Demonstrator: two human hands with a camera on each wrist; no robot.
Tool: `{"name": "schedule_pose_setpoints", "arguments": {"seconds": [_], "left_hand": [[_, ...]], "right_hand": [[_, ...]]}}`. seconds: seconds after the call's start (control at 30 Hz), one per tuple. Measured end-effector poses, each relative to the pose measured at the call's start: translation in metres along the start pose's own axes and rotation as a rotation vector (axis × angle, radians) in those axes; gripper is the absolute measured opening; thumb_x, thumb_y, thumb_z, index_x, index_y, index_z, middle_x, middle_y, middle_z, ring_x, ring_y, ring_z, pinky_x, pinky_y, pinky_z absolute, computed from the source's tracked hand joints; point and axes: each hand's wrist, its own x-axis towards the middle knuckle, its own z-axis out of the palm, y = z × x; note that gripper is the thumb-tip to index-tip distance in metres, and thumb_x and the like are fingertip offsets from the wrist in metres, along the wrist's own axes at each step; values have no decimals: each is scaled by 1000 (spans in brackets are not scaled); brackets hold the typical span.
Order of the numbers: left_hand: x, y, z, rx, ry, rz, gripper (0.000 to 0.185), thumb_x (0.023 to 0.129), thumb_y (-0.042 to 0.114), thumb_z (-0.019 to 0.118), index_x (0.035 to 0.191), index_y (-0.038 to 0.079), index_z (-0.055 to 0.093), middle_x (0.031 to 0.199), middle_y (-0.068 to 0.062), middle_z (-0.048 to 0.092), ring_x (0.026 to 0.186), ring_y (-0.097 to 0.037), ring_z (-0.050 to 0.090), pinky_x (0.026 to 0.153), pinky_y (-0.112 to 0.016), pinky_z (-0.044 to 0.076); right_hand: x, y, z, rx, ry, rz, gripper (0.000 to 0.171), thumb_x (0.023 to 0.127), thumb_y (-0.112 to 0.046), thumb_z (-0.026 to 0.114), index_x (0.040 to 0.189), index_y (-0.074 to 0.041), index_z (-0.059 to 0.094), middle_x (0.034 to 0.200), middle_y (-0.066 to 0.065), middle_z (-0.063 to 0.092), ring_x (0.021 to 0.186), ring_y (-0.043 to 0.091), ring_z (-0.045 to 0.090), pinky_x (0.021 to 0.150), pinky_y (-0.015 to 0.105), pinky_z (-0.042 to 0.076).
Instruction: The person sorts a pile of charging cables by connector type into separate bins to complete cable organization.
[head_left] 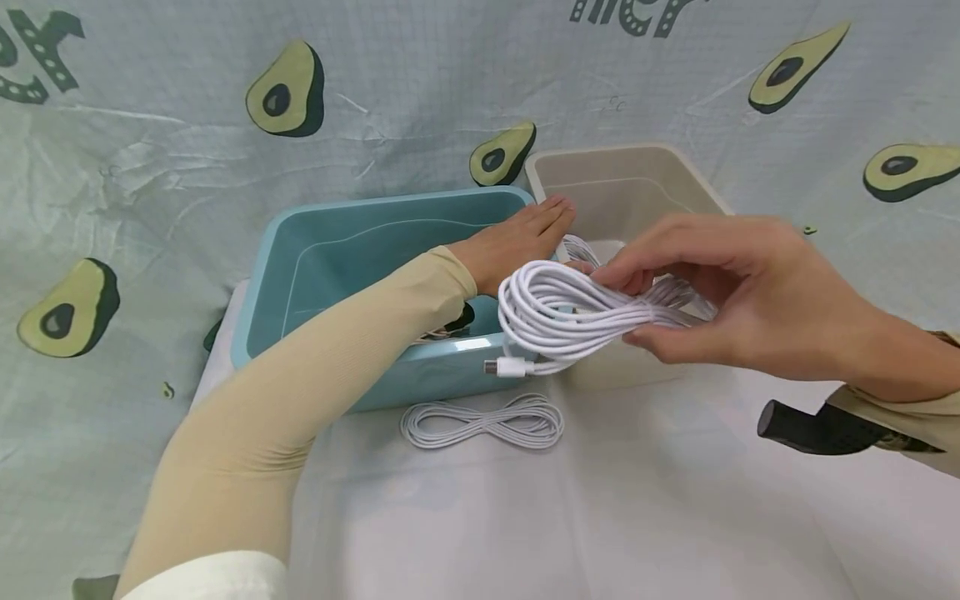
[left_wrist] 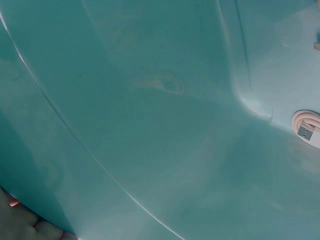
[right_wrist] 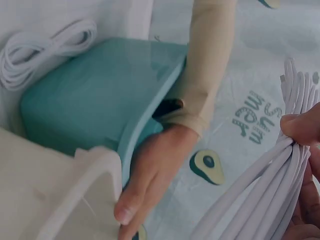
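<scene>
My right hand (head_left: 750, 292) pinches a bundled white charging cable (head_left: 562, 312) between thumb and fingers, in front of the two bins. A small plug on the cable sticks out to the left. My left hand (head_left: 517, 242) rests with straight fingers on the rim of the blue bin (head_left: 375, 200), beside the beige bin (head_left: 637, 154). In the right wrist view, the left hand (right_wrist: 160, 160) lies along that rim. Inside the blue bin, a pale coiled cable (left_wrist: 306, 127) with a USB plug shows at the right edge of the left wrist view.
A second white cable (head_left: 483, 422), tied in a figure eight, lies on the white-covered table (head_left: 465, 517) before the blue bin. Behind the bins hangs an avocado-print cloth (head_left: 420, 100). A black strap end (head_left: 817, 429) juts from my right wrist.
</scene>
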Motion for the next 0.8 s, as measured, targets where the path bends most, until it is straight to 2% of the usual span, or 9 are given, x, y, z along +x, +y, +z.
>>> {"name": "schedule_pose_setpoints", "arguments": {"seconds": [0.07, 0.13, 0.23, 0.3, 0.37, 0.43, 0.53, 0.67, 0.8], "left_hand": [[-1, -1, 1, 5, 6, 33, 88, 107, 48, 45, 165, 1, -1, 176, -16, -6, 165, -29, -8, 137, -39, 1], [-2, -2, 1, -57, 48, 51, 83, 105, 42, 51, 166, 2, 11, 176, -16, 7, 165, -29, 5, 137, -37, 9], [-1, -1, 2, -152, 126, 88, 66, 106, 41, 51, 163, 13, 31, 171, -9, 26, 159, -23, 24, 133, -37, 21], [-1, 2, 2, -187, 164, 85, 61, 105, 46, 50, 160, 23, 36, 167, -4, 31, 153, -20, 30, 130, -37, 27], [1, 3, 2, -142, 142, 63, 68, 107, 55, 42, 165, 25, 25, 173, -1, 21, 160, -20, 20, 134, -38, 21], [3, 5, 1, -113, 101, 2, 78, 105, 64, 36, 168, 24, 12, 177, 1, 7, 164, -19, 11, 136, -37, 16], [3, 6, 0, -45, 26, -56, 88, 105, 69, 28, 168, 15, -1, 177, -1, -5, 166, -21, -3, 137, -37, 5], [3, 6, -1, -23, 11, -68, 91, 105, 69, 28, 168, 11, -1, 177, -5, -2, 166, -21, -5, 137, -35, 2], [4, 5, 0, -20, -1, -81, 92, 104, 70, 28, 167, 12, -4, 177, -4, -4, 166, -20, -7, 137, -35, 0]], "right_hand": [[2, 1, -7, -25, 17, 19, 60, 64, 25, 83, 118, 1, 75, 113, 9, 75, 94, 13, 64, 76, 13, 56], [5, 3, -13, -11, 47, 26, 59, 63, 28, 81, 117, 6, 74, 111, 13, 74, 92, 15, 63, 75, 14, 56], [9, 5, -21, -62, 91, 73, 59, 63, 30, 79, 117, 6, 74, 110, 14, 74, 90, 16, 63, 76, 14, 56], [12, 7, -27, -105, 119, 93, 60, 63, 31, 79, 118, 7, 73, 110, 15, 74, 90, 17, 64, 80, 14, 58], [16, 10, -32, -188, 144, 130, 62, 63, 30, 80, 119, 4, 74, 112, 12, 74, 89, 16, 66, 82, 13, 59], [19, 14, -36, -237, 177, 165, 62, 65, 29, 80, 120, 3, 74, 114, 12, 75, 89, 17, 67, 83, 13, 59], [24, 25, -42, -237, 248, 242, 57, 70, 23, 81, 122, 1, 74, 115, 8, 76, 89, 16, 69, 85, 10, 59], [30, 40, -50, -177, 326, 333, 52, 76, 15, 81, 125, -3, 74, 113, 0, 75, 93, 14, 70, 87, 6, 56], [38, 52, -57, -94, 382, 379, 51, 77, 13, 82, 125, -3, 74, 111, -2, 75, 94, 13, 71, 87, 4, 55]]}}
